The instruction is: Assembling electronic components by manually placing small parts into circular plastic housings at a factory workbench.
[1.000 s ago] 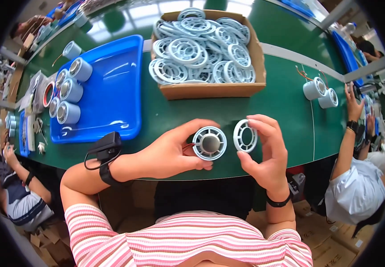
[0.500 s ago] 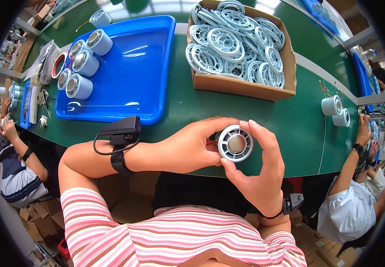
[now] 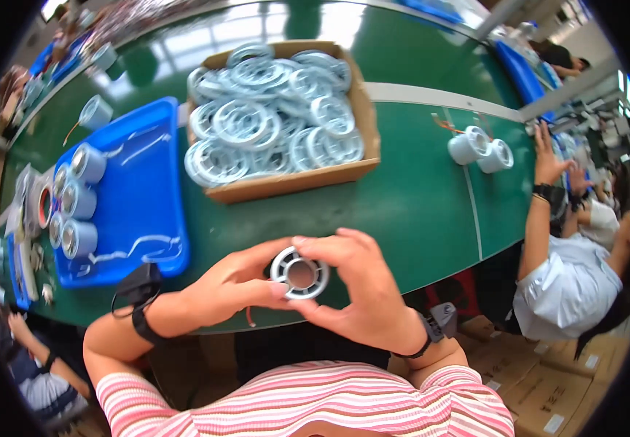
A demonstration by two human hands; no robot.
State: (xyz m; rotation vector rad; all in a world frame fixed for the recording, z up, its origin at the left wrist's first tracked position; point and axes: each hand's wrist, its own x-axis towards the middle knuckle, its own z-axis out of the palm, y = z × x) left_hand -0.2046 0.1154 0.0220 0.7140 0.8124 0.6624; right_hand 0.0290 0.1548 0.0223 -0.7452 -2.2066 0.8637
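Observation:
Near the table's front edge, both hands hold a white cylindrical motor unit, its round face with a spoked ring and metal centre turned up. My left hand grips its left side, thumb at the rim. Around the right side curl the fingers and thumb of my right hand. Reddish wires hang below my left hand. Beyond the hands stands a cardboard box heaped with pale blue spoked rings. The unit's lower body is hidden by the fingers.
A blue tray at left holds several white motor units; another motor unit stands behind it. Two more units with wires lie at right on the green table. Co-workers sit on both sides; one's hand reaches in at right.
The view has swung right, so the box and tray appear farther left and lower. Both hands still grip the motor unit. Its wires now show hanging below my left hand.

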